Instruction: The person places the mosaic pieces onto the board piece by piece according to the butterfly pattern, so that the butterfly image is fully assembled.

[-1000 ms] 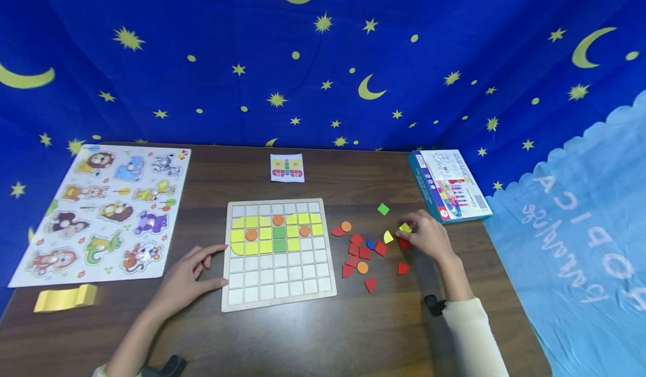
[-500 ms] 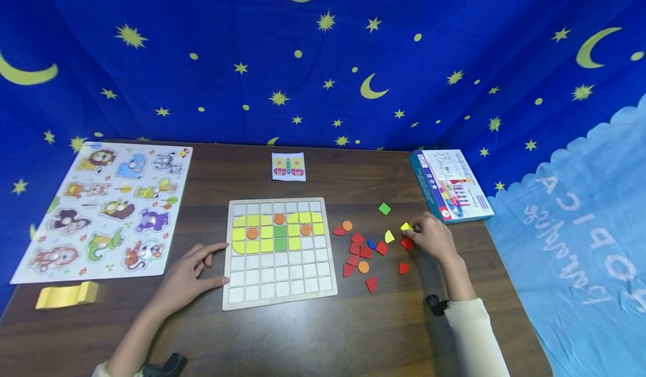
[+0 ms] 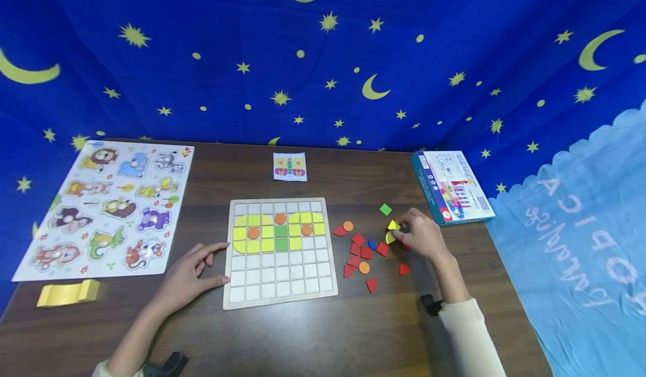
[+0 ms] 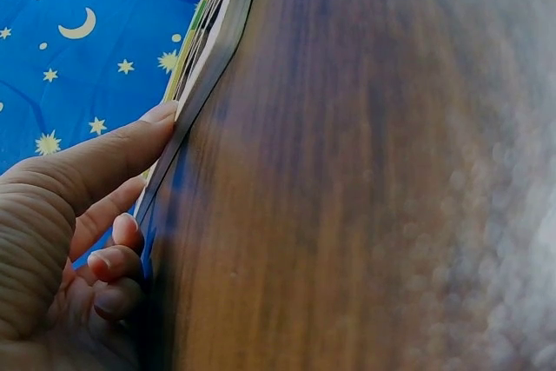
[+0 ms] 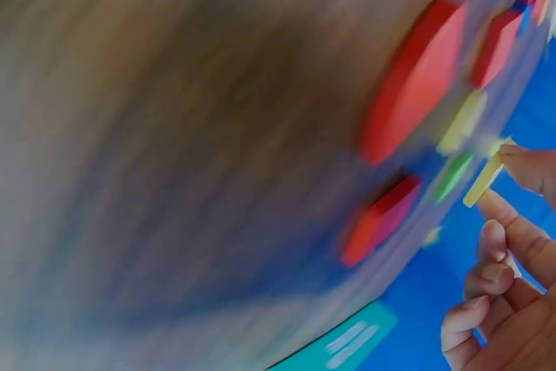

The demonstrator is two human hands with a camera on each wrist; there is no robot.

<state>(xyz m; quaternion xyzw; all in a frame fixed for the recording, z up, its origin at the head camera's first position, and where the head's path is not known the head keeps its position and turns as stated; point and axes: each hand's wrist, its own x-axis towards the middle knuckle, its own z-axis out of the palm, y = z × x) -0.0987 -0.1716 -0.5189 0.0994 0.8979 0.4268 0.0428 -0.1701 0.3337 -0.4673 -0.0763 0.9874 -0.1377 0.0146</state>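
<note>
A wooden grid board (image 3: 330, 293) lies on the table, its upper squares filled with yellow, orange and green tiles. My left hand (image 3: 184, 279) rests at its left edge, index finger and thumb spread and touching the side; in the left wrist view the thumb lies against the board's edge (image 4: 217, 62). Between the thumb and index finger of my right hand (image 3: 424, 234) is a small yellow tile (image 5: 485, 182), raised above the table. Close under it lies a yellow quarter-circle tile (image 3: 388, 237). Nearby are a green square tile (image 3: 386, 209) and several red tiles (image 3: 365, 252).
Orange round tiles (image 3: 364, 267) and a blue tile (image 3: 372, 244) lie among the red ones. A butterfly picture card (image 3: 290, 167) is behind the board. An animal puzzle (image 3: 108, 211) and a yellow block (image 3: 68, 294) are at left, a box (image 3: 454, 186) at back right.
My right hand has taken hold of the yellow tile and carried it left, over the yellow quarter-circle. My left hand has stayed at the board's edge.
</note>
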